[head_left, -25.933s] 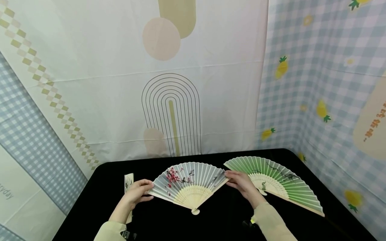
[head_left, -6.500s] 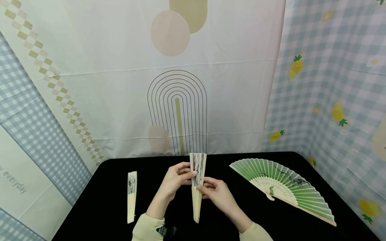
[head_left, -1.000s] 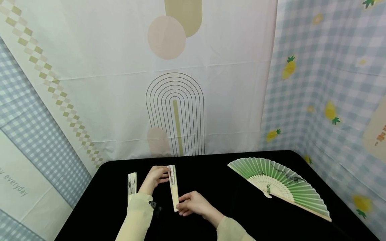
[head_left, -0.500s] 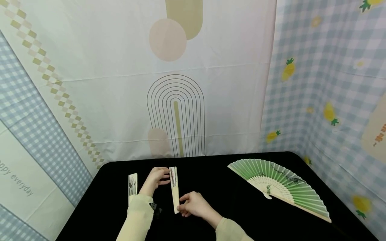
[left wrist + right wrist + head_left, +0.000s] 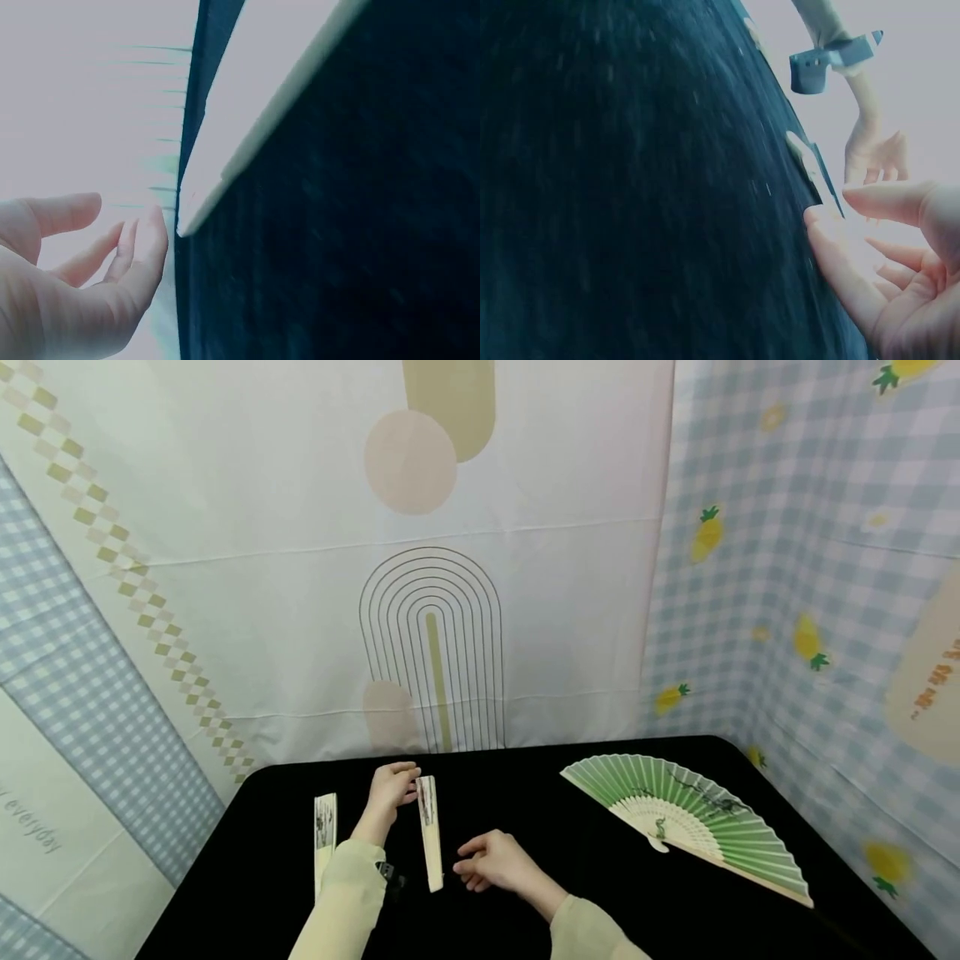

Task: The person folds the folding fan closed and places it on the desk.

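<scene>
Cream, the middle fan (image 5: 431,837) is pointing lengthwise, broad end toward the table's (image 5: 510,793) far edge. Left hand (image 5: 392,791) and right hand (image 5: 495,862) are curving beside it, loose and free.

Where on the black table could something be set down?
Bare black table lies between the middle fan and the green fan, beyond the right hand, and also between the right sleeve and green fan. Crowded: between the leftmost fan and middle fan, where the left hand and left sleeve are.
</scene>
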`<action>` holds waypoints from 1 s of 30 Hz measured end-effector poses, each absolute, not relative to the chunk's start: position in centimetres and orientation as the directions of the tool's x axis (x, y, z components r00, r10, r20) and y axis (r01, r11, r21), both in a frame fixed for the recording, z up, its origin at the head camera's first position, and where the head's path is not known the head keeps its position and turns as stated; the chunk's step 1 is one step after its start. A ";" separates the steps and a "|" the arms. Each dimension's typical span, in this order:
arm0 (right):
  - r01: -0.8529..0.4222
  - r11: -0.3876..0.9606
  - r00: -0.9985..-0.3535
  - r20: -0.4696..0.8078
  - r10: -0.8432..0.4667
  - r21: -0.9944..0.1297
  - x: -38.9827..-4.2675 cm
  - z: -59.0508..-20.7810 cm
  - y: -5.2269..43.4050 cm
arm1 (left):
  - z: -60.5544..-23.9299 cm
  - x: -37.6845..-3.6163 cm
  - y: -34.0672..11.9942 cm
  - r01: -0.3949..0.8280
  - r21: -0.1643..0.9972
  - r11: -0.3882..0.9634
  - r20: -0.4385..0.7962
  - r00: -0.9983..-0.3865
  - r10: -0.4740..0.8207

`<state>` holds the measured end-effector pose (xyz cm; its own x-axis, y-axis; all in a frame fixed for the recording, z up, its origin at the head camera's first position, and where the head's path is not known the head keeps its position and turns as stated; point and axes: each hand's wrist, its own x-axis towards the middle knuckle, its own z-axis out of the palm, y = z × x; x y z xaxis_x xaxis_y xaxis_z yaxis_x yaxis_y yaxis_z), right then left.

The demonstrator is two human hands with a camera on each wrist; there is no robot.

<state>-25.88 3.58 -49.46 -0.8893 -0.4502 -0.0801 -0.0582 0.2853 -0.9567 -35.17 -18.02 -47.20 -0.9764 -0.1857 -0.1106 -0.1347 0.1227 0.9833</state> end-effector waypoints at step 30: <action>0.060 0.445 -0.987 -0.120 -0.108 -0.893 -24.9 -47.5 26.1 | -44.2 -37.6 -3.6 -0.130 0.990 0.054 -0.137 -0.981 0.139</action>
